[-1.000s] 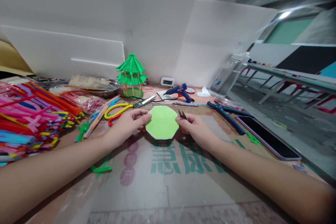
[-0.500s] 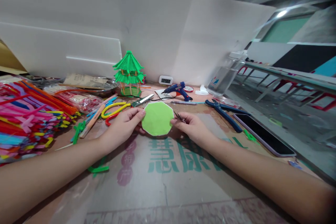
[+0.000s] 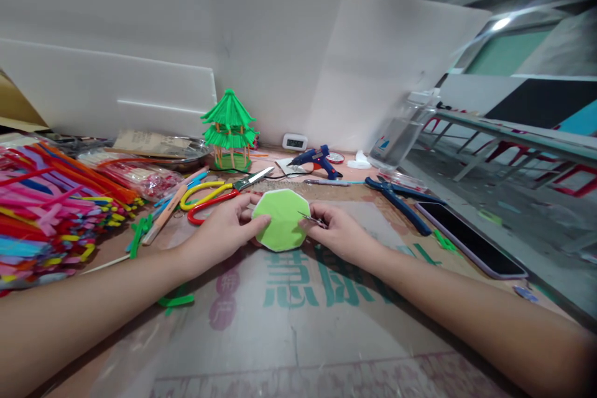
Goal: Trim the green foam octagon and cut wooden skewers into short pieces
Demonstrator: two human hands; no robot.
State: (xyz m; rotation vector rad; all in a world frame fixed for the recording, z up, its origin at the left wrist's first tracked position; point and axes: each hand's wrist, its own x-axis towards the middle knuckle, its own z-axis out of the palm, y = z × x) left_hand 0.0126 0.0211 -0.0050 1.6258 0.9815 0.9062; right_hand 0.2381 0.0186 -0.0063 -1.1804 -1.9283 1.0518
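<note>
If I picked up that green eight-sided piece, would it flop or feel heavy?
Probably fairly stiff: the green piece looks flat between the left hand and right hand, without visible sagging. Likely light too, since its edge looks thin.

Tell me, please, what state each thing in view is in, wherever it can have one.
Green octagon: flat, held
Left grip: closed on the octagon's left edge
Right grip: closed on small metal tool
Small metal tool: open or shut unclear
Large scissors: lying unheld
Pliers: handles spread
Phone: face up, screen dark
Clock: upright, digits unreadable
Glue gun: unheld, heat unclear
Green model: upright
</note>
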